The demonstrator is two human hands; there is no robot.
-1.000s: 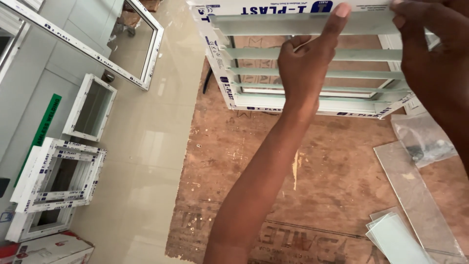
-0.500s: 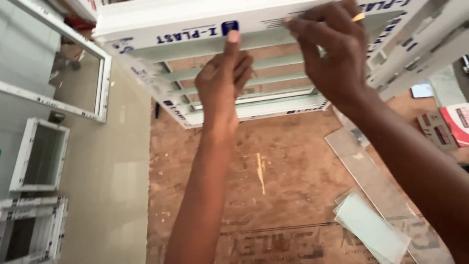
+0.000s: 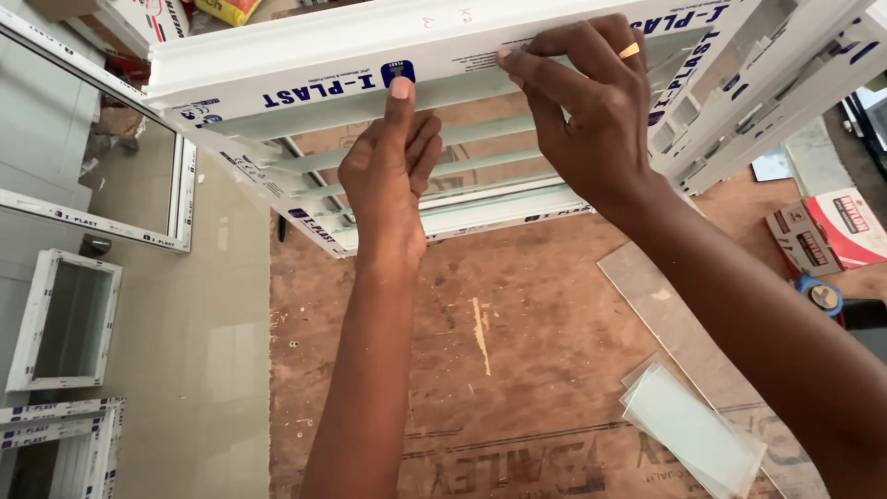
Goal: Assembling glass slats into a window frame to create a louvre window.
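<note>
A white plastic window frame (image 3: 277, 55) with several glass louvre slats (image 3: 480, 129) stands tilted on a brown wooden table (image 3: 517, 323). My left hand (image 3: 393, 176) is raised against it, index finger pressing the frame's top rail, other fingers curled. My right hand (image 3: 591, 111), with a gold ring, has its fingertips pinched on the upper edge of the top slat by the rail. Both forearms reach up from the bottom of the view.
Loose glass strips (image 3: 693, 430) lie at the table's lower right beside a long pane (image 3: 665, 314). A red and white box (image 3: 832, 231) and a tape measure (image 3: 820, 296) sit far right. Other white frames (image 3: 60, 319) rest on the tiled floor left.
The view has drawn nearer to the frame. My left hand has shifted left along the rail, and my right hand has come down onto the top slat's edge.
</note>
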